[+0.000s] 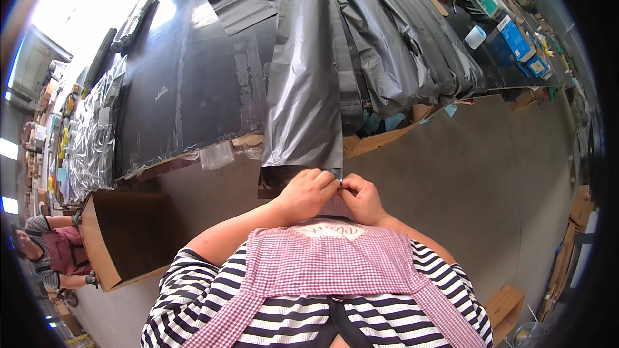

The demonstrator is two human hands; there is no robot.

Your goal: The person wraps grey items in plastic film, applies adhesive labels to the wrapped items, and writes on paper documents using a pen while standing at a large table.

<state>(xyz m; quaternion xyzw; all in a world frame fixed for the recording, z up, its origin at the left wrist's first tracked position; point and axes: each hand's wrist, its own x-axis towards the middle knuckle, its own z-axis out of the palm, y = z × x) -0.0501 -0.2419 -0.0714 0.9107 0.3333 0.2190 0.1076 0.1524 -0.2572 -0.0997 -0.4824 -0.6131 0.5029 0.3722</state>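
Observation:
A long grey plastic bag (pixel 303 84) lies lengthwise over the table, and its near end hangs over the front edge toward me. At the right corner of that end, my left hand (pixel 307 192) is closed with its fingers curled on the plastic. Close beside it, almost touching, my right hand (pixel 363 200) pinches the same corner. Whatever small part sits between the fingertips is mostly hidden by the fingers. Below the bag's end a dark strip (pixel 276 177) shows next to my left wrist.
More grey bags (pixel 393 51) lie in folds right of centre on the black table (pixel 193 77). A white roll (pixel 476 37) and a blue box (pixel 514 38) stand farther right. At lower left, another person (pixel 61 248) holds a large cardboard box (pixel 106 245).

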